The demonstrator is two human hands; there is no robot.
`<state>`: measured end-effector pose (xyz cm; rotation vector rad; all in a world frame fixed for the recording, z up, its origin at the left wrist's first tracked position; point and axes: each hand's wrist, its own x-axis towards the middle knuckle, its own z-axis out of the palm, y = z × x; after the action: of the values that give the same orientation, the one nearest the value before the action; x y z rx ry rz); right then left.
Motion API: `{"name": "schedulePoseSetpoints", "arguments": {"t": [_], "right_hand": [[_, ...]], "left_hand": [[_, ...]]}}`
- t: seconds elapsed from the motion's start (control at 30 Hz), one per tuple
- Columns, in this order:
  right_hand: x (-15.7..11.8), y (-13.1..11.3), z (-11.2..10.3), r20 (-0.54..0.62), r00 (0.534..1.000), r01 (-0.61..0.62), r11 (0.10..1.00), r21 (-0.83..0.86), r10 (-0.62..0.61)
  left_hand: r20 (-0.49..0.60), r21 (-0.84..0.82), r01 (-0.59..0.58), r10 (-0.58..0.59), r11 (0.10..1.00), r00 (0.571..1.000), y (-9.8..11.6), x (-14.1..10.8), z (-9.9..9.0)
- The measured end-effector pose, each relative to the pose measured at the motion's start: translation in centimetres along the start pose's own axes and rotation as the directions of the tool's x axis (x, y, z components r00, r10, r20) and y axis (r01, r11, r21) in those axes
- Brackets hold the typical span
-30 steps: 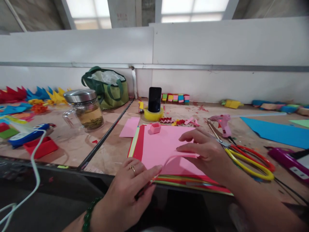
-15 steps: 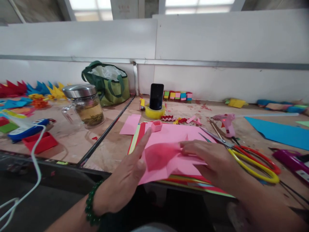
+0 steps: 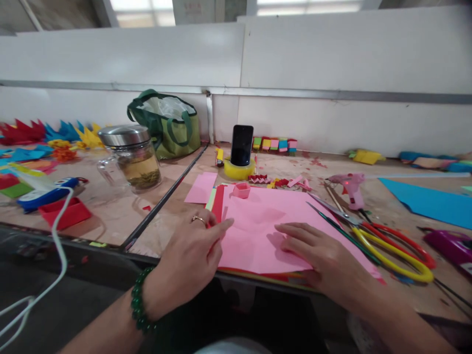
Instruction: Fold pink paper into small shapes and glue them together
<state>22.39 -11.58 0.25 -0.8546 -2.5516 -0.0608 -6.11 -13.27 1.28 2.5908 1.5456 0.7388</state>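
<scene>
A pink paper sheet [image 3: 254,241] with soft creases lies on a stack of coloured paper at the table's front edge. At its left side rests my left hand [image 3: 193,250], index finger stretched out over the paper and the other fingers bent and partly hidden. My right hand [image 3: 320,253] is open, its fingers lying on the sheet's right part. A small pink folded paper box [image 3: 242,190] stands at the sheet's back edge. Right of my right hand lie large scissors [image 3: 391,246] with red and yellow handles and a dark green pointed tool [image 3: 348,236].
A glass tea mug [image 3: 134,160] and a green bag [image 3: 173,130] stand at left. A phone [image 3: 242,145] leans upright on a yellow tape roll [image 3: 239,170]. At right are a pink glue gun [image 3: 352,187], blue paper [image 3: 431,201] and a purple device [image 3: 450,246].
The raised, folded pink paper between my hands now lies flat. My left hand has turned from an upright edge to palm down. My right hand has lowered its fingers onto the sheet.
</scene>
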Motion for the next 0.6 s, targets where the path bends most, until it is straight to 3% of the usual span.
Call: {"name": "schedulePoseSetpoints", "arguments": {"t": [0.1, 0.2, 0.3, 0.43, 0.6], "right_hand": [[-0.8, 0.1, 0.0, 0.044, 0.996, -0.079, 0.991, 0.107, 0.075], [-1.1, 0.0, -0.5, 0.112, 0.967, -0.248, 0.947, 0.205, 0.229], [-0.9, 0.0, -0.8, 0.167, 0.92, -0.39, 0.874, 0.289, 0.355], [-0.7, 0.0, -0.7, 0.166, 0.866, -0.499, 0.803, 0.325, 0.471], [-0.5, -0.3, 0.1, 0.05, 0.717, -0.674, 0.672, 0.307, 0.696]], "left_hand": [[0.102, -0.036, -0.196, 0.199, 0.98, 0.975, -0.4, 0.3, -0.3], [0.273, -0.166, -0.233, 0.272, 0.958, 0.923, -1.0, 0.8, -0.5], [0.315, -0.244, -0.171, 0.244, 0.955, 0.917, -1.3, 1.4, -0.3], [0.282, -0.267, -0.051, 0.129, 0.962, 0.951, -0.9, 2.0, 0.4], [0.174, -0.129, 0.105, -0.082, 0.986, 0.981, -0.4, 2.9, 1.5]]}}
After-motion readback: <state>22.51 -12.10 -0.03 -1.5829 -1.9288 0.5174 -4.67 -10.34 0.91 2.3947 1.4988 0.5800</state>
